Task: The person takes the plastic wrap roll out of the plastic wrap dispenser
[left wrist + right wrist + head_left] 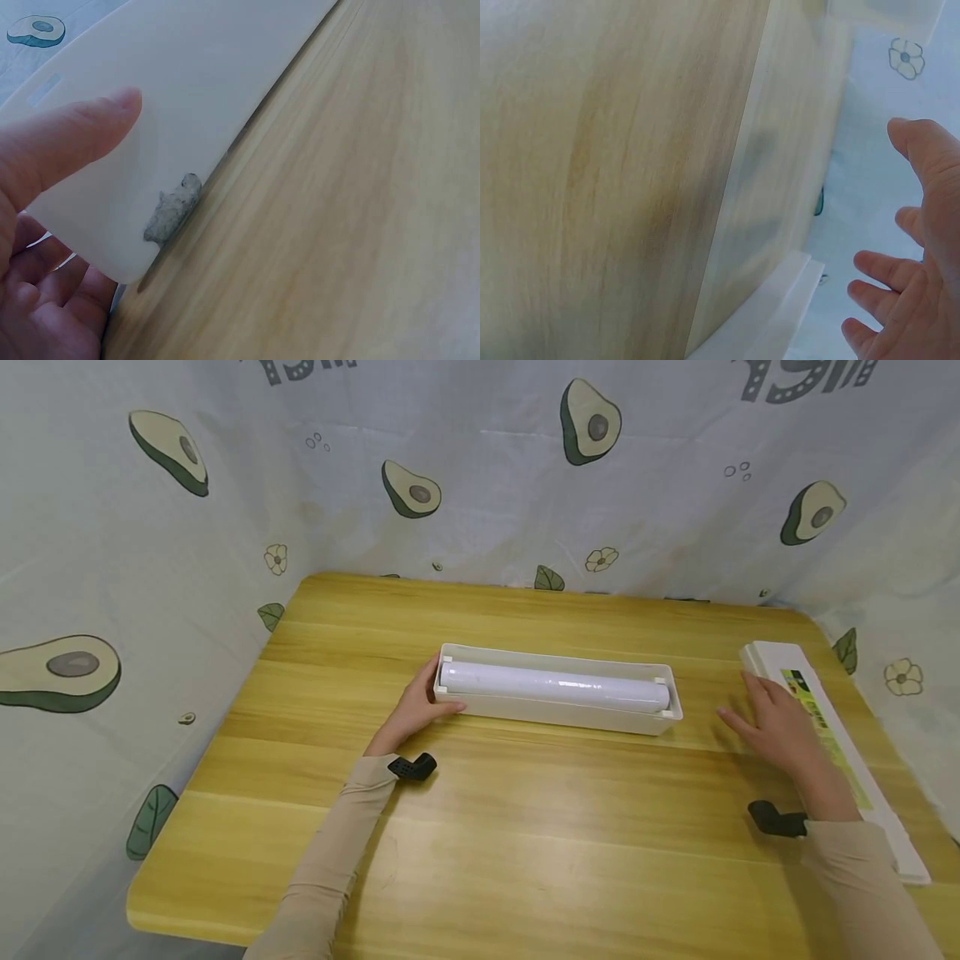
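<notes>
A long white open-topped box (555, 717) rests on the table with a shiny white roll, like cling film, (555, 685) lying inside it. My left hand (414, 702) grips the box's left end, the thumb along its front wall and the fingers round the end. The left wrist view shows the thumb against the white wall (195, 90), near a grey patch (174, 208) at its lower edge. At the right, my right hand (783, 727) hovers with spread fingers over the near side of a long white lid-like piece (873, 760) bearing a green and yellow label. Its fingers (889, 270) hold nothing.
The wood-patterned table (525, 827) has its back edge against a white curtain (487, 468) printed with avocados, which also hangs along both sides. A black wrist camera (412, 767) sits on the left sleeve, another (776, 820) on the right.
</notes>
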A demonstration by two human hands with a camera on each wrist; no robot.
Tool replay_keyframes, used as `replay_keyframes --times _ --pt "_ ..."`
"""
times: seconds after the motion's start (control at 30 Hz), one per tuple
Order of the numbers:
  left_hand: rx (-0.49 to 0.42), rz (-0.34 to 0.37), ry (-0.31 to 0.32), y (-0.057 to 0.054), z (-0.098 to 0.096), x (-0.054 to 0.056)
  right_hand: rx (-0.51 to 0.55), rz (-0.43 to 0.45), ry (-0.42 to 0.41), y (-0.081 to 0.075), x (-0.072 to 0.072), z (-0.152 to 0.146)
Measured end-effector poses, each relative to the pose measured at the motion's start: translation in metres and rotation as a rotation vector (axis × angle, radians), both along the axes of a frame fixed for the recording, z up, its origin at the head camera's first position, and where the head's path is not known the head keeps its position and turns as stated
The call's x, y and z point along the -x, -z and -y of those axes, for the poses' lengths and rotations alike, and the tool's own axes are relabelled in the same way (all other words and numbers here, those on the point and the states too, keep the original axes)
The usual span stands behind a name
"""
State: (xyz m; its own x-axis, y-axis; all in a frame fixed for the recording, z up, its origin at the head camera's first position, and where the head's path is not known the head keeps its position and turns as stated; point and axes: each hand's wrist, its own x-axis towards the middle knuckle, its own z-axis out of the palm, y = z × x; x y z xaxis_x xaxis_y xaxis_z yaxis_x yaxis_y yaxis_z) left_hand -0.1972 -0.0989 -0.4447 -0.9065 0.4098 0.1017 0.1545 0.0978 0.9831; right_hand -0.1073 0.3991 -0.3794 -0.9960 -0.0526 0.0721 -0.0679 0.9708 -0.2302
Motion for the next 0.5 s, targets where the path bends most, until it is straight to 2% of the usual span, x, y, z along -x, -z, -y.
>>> replay_keyframes --times 0.27,0.5 --pt "0.002 -0.007 0.011 -0.002 -0.001 -0.001 0.006 0.006 -0.005 0.000 0.000 0.001" --pt "-0.025 0.027 0.011 -0.017 -0.001 -0.007 0.048 0.069 -0.010 -0.003 0.004 0.004"
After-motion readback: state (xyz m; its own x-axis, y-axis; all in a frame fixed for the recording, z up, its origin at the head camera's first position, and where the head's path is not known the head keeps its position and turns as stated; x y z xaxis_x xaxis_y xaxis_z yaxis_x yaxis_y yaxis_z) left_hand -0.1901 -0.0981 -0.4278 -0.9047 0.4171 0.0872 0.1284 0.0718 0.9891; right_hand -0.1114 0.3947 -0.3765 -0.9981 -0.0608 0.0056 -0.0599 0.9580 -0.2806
